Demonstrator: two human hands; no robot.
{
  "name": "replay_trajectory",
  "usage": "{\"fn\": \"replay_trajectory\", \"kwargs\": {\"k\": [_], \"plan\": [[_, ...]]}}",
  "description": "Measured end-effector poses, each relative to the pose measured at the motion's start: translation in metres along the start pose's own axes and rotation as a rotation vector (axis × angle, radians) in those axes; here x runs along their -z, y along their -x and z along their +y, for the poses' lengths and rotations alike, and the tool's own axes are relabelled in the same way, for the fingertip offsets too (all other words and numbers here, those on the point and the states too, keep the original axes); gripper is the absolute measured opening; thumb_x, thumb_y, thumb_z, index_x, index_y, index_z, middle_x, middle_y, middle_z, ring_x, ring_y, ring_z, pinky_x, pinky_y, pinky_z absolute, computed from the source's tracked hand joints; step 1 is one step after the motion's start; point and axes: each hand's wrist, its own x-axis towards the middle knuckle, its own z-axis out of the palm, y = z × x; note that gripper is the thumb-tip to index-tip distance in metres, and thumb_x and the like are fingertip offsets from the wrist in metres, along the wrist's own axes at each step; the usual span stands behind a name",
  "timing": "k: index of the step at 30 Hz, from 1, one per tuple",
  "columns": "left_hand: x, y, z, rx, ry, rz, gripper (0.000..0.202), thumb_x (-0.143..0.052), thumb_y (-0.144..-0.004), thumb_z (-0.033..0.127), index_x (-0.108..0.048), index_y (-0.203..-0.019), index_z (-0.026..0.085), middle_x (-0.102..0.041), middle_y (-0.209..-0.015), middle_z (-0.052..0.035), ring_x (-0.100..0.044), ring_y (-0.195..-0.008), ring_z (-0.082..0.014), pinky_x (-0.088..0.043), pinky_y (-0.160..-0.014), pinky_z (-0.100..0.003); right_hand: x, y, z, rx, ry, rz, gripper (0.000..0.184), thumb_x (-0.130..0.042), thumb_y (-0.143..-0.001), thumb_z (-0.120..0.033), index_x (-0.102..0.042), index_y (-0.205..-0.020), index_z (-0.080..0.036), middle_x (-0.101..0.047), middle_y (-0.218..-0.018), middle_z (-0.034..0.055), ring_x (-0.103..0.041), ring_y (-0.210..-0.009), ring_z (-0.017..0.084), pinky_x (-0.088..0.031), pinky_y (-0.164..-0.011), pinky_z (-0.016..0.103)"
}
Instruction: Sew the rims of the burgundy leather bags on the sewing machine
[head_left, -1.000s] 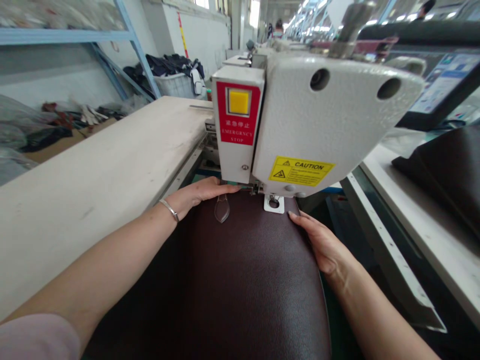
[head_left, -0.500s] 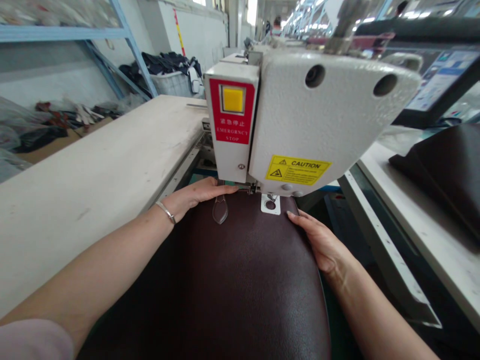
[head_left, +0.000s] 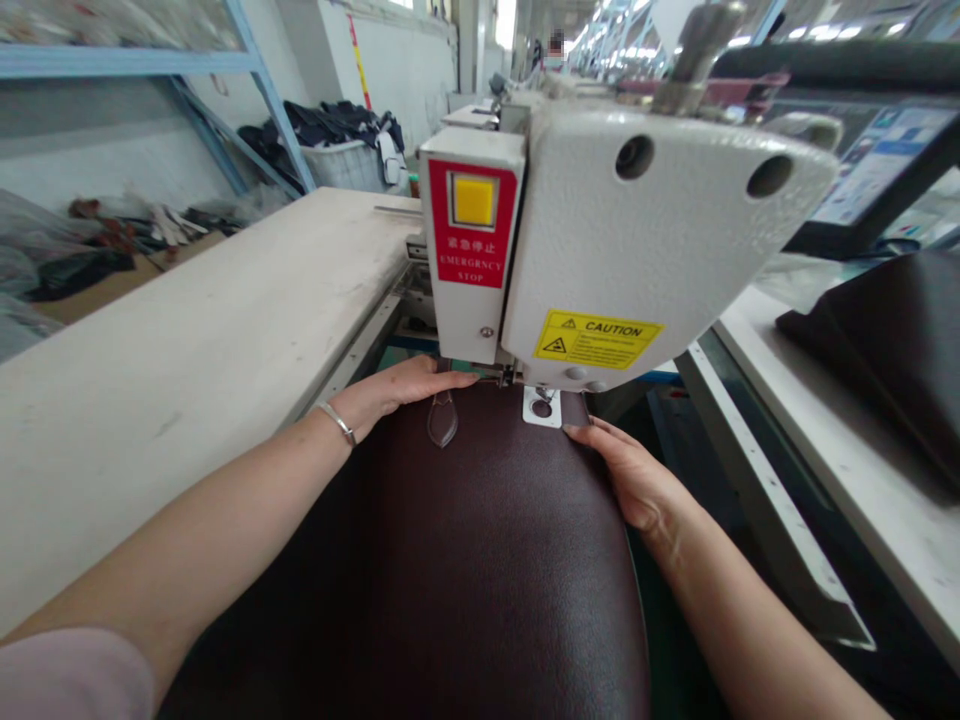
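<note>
A dark brown leather piece [head_left: 487, 540] lies curved under the head of a white sewing machine [head_left: 645, 250]. My left hand [head_left: 397, 390] rests flat on its far left edge, fingers stretched toward the needle area, a bracelet on the wrist. A small leather tab [head_left: 442, 420] sits on the piece just beside those fingers. My right hand [head_left: 626, 475] lies on the right edge of the leather, fingers extended, below the metal presser plate [head_left: 541, 407]. Neither hand grips anything.
A long white worktable [head_left: 195, 340] runs along the left. A red emergency-stop panel [head_left: 472, 225] with a yellow button faces me. Dark leather pieces [head_left: 892, 340] lie on the table at right. Bins of fabric [head_left: 345, 150] and shelving stand at the back left.
My right hand has slid slightly left and up along the leather edge toward the presser plate. The left hand stays put; the view shifted a little.
</note>
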Motion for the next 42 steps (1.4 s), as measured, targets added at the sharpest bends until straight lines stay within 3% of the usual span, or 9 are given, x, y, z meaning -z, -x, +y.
{"fn": "replay_trajectory", "kwargs": {"k": [5, 12, 19, 32, 38, 42], "plan": [[0.001, 0.000, 0.001, 0.049, -0.055, -0.019, 0.063, -0.077, -0.063, 0.066, -0.076, -0.090, 0.010, -0.073, -0.077, -0.0115, -0.067, -0.074, -0.0257, -0.051, -0.076, -0.036, -0.001, -0.004, -0.002, 0.009, 0.070, -0.025, 0.040, -0.079, -0.060, -0.024, -0.064, -0.096, -0.020, -0.072, -0.087, 0.0058, -0.066, -0.072, 0.023, -0.055, -0.061, 0.032], [0.001, 0.000, 0.001, -0.030, -0.016, -0.084, 0.057, -0.076, -0.067, 0.065, -0.077, -0.091, 0.014, -0.075, -0.090, -0.0113, -0.068, -0.080, -0.0257, -0.050, -0.082, -0.037, -0.001, -0.011, -0.006, 0.017, 0.071, -0.014, 0.052, -0.082, -0.049, -0.024, -0.061, -0.096, -0.021, -0.071, -0.087, 0.0033, -0.062, -0.074, 0.021, -0.050, -0.061, 0.029], [0.001, -0.003, -0.002, 0.012, -0.016, -0.096, 0.063, -0.075, -0.065, 0.068, -0.076, -0.093, 0.011, -0.075, -0.093, -0.0136, -0.068, -0.079, -0.0259, -0.050, -0.078, -0.037, -0.001, -0.015, -0.009, -0.004, 0.075, -0.016, 0.058, -0.081, -0.048, -0.023, -0.060, -0.102, -0.023, -0.071, -0.093, 0.0025, -0.063, -0.082, 0.022, -0.049, -0.068, 0.030], [0.003, -0.012, 0.002, 0.016, -0.128, 0.022, 0.069, -0.075, -0.063, 0.068, -0.074, -0.107, 0.014, -0.076, -0.093, -0.0100, -0.066, -0.101, -0.0305, -0.048, -0.093, -0.038, -0.001, -0.029, -0.013, -0.040, 0.087, -0.064, 0.055, -0.076, -0.048, -0.026, -0.064, -0.102, -0.021, -0.071, -0.095, 0.0041, -0.063, -0.086, 0.024, -0.050, -0.070, 0.031], [-0.011, -0.015, 0.000, -0.138, -0.087, -0.095, 0.060, -0.071, -0.072, 0.065, -0.073, -0.111, 0.019, -0.073, -0.115, -0.0083, -0.063, -0.113, -0.0276, -0.046, -0.101, -0.036, 0.014, -0.022, -0.012, -0.027, 0.080, -0.094, 0.051, -0.078, -0.052, -0.027, -0.063, -0.100, -0.021, -0.071, -0.097, 0.0037, -0.063, -0.090, 0.025, -0.050, -0.070, 0.030], [-0.006, -0.011, -0.010, -0.106, -0.109, -0.137, 0.063, -0.067, -0.075, 0.067, -0.071, -0.114, 0.018, -0.071, -0.119, -0.0084, -0.063, -0.113, -0.0270, -0.046, -0.101, -0.036, 0.010, -0.017, -0.005, -0.009, 0.078, -0.079, 0.058, -0.080, -0.051, -0.027, -0.061, -0.106, -0.023, -0.071, -0.098, 0.0040, -0.064, -0.090, 0.026, -0.051, -0.070, 0.031]]}}
